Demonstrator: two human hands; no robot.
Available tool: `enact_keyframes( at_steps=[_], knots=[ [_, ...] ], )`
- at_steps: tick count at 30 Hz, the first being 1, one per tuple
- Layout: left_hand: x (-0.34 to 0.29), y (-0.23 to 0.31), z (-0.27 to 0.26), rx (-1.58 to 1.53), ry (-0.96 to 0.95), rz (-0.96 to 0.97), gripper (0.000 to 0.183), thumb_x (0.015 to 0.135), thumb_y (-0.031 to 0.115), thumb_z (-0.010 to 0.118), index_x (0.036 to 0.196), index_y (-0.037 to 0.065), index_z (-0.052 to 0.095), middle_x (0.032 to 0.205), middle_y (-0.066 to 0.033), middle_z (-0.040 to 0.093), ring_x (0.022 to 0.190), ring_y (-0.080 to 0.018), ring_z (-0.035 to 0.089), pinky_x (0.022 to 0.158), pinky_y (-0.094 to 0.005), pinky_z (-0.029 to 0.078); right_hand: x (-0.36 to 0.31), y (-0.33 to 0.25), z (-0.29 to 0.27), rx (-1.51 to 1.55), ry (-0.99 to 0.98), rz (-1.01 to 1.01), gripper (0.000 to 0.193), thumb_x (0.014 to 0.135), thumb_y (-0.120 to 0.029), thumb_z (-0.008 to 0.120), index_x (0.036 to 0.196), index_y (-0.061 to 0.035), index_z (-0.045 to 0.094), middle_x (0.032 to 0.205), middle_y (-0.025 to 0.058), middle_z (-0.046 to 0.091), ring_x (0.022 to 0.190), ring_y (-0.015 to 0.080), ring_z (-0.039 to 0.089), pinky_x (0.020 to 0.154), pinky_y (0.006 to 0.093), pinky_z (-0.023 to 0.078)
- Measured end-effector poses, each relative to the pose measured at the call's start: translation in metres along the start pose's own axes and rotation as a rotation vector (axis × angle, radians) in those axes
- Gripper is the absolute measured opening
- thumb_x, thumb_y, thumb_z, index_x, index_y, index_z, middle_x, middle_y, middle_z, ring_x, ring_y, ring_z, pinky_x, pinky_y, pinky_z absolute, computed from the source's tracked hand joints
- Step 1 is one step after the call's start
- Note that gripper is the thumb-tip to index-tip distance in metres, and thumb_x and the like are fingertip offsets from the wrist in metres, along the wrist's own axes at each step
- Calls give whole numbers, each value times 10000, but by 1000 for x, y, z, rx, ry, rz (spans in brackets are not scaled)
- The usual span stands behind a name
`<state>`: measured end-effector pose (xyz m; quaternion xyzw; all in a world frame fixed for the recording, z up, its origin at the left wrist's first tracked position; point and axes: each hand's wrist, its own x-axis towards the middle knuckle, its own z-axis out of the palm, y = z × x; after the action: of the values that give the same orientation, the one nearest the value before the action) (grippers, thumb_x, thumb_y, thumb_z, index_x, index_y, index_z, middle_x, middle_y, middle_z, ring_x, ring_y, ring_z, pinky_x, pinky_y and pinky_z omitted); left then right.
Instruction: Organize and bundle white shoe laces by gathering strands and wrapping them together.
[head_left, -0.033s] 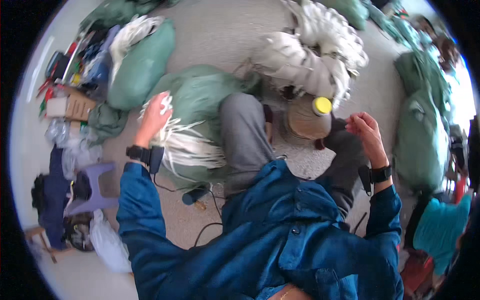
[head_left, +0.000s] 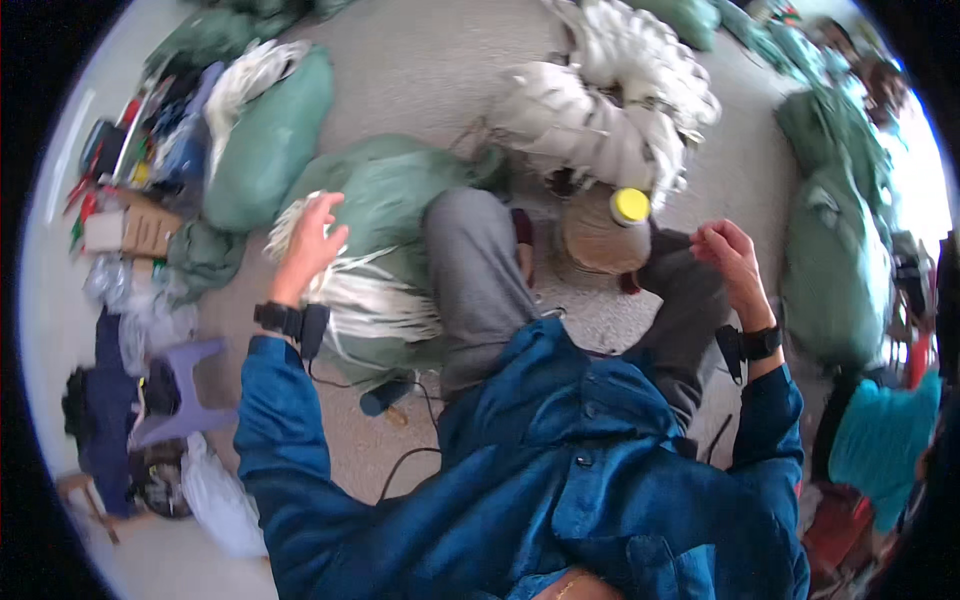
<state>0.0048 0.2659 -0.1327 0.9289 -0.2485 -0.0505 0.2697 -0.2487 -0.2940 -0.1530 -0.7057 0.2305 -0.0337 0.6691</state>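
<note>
My left hand (head_left: 312,250) is over a bundle of white strips (head_left: 385,302), its fingers apart and slightly bent. The strips lie across a full green sack (head_left: 385,180) beside my left knee. On the right, my right hand (head_left: 728,255) hangs above my right leg with its fingers curled together; whatever they may hold is too small to see. Between my legs stands a brownish plastic jug (head_left: 600,240) with a yellow cap (head_left: 630,206). Neither hand touches it.
Large coils of white strip (head_left: 610,110) lie beyond the jug. Another green sack (head_left: 270,140) stands at the far left, and more green sacks (head_left: 835,265) line the right. A purple stool (head_left: 190,390) and a dark cylinder (head_left: 386,397) with a cable are at my left.
The fingers of my left hand have spread, and the white strip that showed at them has come away. My right hand stays curled in nearly the same place. The view has shifted slightly.
</note>
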Motion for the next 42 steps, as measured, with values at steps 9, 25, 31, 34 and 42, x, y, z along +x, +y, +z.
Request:
enact_keyframes(
  at_steps=[9, 25, 31, 34, 42],
  knots=[
    [52, 121, 116, 64, 1, 528, 345, 809, 72, 674, 1149, 61, 617, 1212, -134, 606, 1155, -325, 565, 1007, -423, 434, -48, 31, -68, -813, 239, -342, 137, 831, -115, 628, 932, -24, 645, 974, 143, 652, 985, 336, 606, 897, 422, 472],
    [118, 168, 157, 320, -566, 658, 344, 734, 209, 733, 1019, 43, 637, 1123, -124, 631, 1112, -326, 585, 1016, -502, 426, -33, 76, -115, -878, 304, -70, 128, 830, -135, 649, 941, -72, 639, 983, 85, 660, 992, 297, 624, 904, 408, 452],
    [161, 179, 177, 304, -732, 605, 355, 707, 189, 733, 1017, 41, 643, 1113, -123, 640, 1093, -337, 589, 1007, -529, 428, -2, 69, -119, -903, 168, 30, 165, 788, -19, 648, 951, -34, 624, 1029, 127, 659, 1000, 326, 620, 909, 409, 449],
    [189, 179, 182, 291, -883, 537, 326, 714, 188, 714, 997, 43, 641, 1120, -131, 634, 1096, -336, 581, 1012, -530, 419, 10, 71, -127, -900, 152, 134, 166, 774, 9, 640, 938, -9, 618, 1024, 148, 664, 1005, 349, 616, 928, 426, 442],
    [229, 155, 180, 142, -1153, 508, 284, 673, 206, 720, 914, 65, 669, 951, -135, 612, 921, -385, 580, 872, -514, 446, 37, 61, -129, -832, 86, 357, 232, 734, 39, 614, 961, -7, 619, 1046, 155, 653, 1030, 359, 610, 920, 438, 452]
  ],
)
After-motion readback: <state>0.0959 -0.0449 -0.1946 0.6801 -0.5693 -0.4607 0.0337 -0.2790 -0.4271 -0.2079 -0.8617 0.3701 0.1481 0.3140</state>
